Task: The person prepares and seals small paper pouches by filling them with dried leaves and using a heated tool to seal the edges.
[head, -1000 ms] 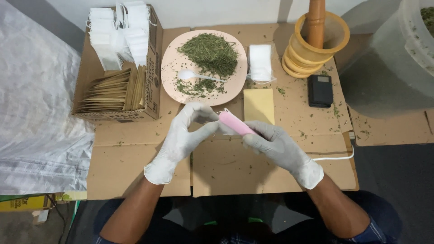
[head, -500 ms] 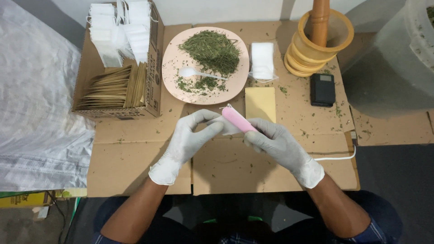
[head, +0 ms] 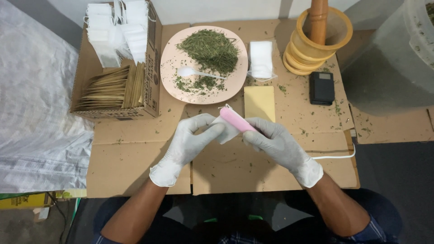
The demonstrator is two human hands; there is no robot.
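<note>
right now both gloved hands meet over the middle of the cardboard sheet (head: 135,158). the right hand (head: 275,142) has its fingers curled tight around a pink tool (head: 237,119), whose tip points toward the far edge. the left hand (head: 192,140) pinches a small white bag (head: 228,132) against that tool. just beyond them lie a yellow envelope (head: 259,103) and a pink plate (head: 172,58) of dried green herbs.

One plate (head: 174,63); one spoon (head: 190,72); one mortar (head: 318,49); two gloved hands (head: 190,142)
</note>
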